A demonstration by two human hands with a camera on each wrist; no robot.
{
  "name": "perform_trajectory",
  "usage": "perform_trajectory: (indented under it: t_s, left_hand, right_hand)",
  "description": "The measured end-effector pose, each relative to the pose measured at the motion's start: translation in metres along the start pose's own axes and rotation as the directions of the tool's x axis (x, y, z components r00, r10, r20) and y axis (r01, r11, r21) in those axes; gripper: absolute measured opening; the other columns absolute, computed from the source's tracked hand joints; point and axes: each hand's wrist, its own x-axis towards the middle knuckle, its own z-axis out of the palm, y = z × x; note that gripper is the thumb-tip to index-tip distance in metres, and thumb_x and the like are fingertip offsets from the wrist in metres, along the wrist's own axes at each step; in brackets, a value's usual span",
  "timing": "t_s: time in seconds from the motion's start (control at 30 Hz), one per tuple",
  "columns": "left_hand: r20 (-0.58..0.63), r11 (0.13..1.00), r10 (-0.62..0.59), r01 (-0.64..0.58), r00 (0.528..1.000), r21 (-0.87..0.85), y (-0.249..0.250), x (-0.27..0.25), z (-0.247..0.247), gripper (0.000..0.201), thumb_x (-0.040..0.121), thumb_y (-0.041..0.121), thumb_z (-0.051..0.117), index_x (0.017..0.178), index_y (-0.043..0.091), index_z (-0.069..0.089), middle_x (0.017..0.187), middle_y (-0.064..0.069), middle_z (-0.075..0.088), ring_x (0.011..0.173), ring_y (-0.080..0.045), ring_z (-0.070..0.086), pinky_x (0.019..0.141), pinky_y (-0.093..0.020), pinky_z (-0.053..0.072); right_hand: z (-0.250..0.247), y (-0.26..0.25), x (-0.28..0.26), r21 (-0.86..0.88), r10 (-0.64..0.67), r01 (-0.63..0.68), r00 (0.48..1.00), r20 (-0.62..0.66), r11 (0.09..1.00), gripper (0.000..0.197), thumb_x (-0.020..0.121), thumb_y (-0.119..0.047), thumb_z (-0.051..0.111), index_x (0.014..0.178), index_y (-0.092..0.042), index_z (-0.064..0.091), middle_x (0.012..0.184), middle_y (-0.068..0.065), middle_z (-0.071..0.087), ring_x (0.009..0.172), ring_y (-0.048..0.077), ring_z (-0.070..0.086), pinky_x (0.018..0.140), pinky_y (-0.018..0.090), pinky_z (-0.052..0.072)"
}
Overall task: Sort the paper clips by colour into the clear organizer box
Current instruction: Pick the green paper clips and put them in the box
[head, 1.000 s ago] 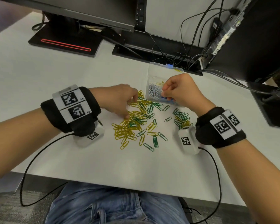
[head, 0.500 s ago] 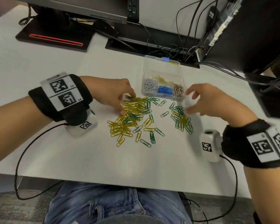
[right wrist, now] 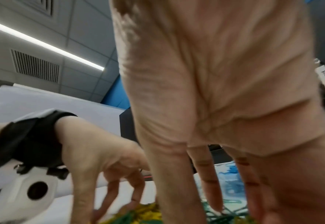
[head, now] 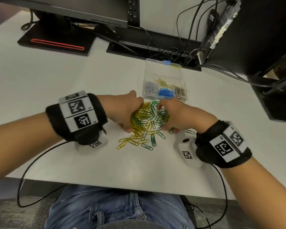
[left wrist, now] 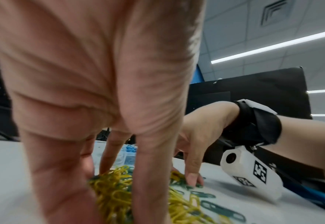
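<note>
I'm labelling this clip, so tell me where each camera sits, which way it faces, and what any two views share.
Head: worn on the head, looking forward and down at the desk; both forearms, left hand, right hand, jeans, organizer box.
Left wrist: under the left wrist, looking along the palm at the fingers in the paper clip pile; right hand opposite.
Right wrist: under the right wrist, looking along its fingers; left hand opposite.
Shared: all three show the yellow and green pile; each wrist view shows the other hand.
</note>
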Motion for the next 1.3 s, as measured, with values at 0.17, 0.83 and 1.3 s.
perform_trajectory:
  t_s: [0.17,0.83,1.3]
  left_hand:
    - [-0.143,0.993,-0.051,0.035,0.988,-0.112,-0.011,0.001,-0.020,0.089,0.060,0.031,0.088,0.133,0.015,0.041,0.112,0.000,0.041,0.087,-0.016,0.055,0.083,-0.033,0.051]
    - [-0.126,0.994,-0.106,0.101,0.986,-0.045,-0.013,-0.002,-0.007,0.081,0.057,0.035,0.088,0.117,0.014,0.037,0.103,-0.002,0.044,0.086,-0.020,0.054,0.070,-0.033,0.049]
    - [-0.018,0.972,-0.186,0.182,0.982,-0.151,-0.044,-0.005,-0.022,0.081,0.062,0.029,0.087,0.128,0.017,0.042,0.111,-0.002,0.056,0.070,-0.014,0.063,0.064,-0.029,0.053]
  right_hand:
    - [-0.004,-0.013,-0.001,-0.052,-0.166,0.159,0.967,-0.191,0.986,0.061,0.075,-0.019,0.078,0.128,-0.023,0.048,0.114,0.000,0.039,0.107,0.022,0.049,0.083,0.032,0.044]
    - [0.008,-0.031,0.009,-0.212,-0.342,0.318,0.936,-0.088,0.924,0.098,0.059,-0.050,0.083,0.139,-0.023,0.034,0.129,0.000,0.035,0.122,0.017,0.032,0.102,0.037,0.040]
    - [0.008,-0.054,0.039,-0.370,-0.406,0.371,0.914,-0.018,0.851,0.042,0.084,-0.013,0.065,0.124,-0.017,0.053,0.114,0.007,0.047,0.101,0.024,0.051,0.077,0.031,0.043]
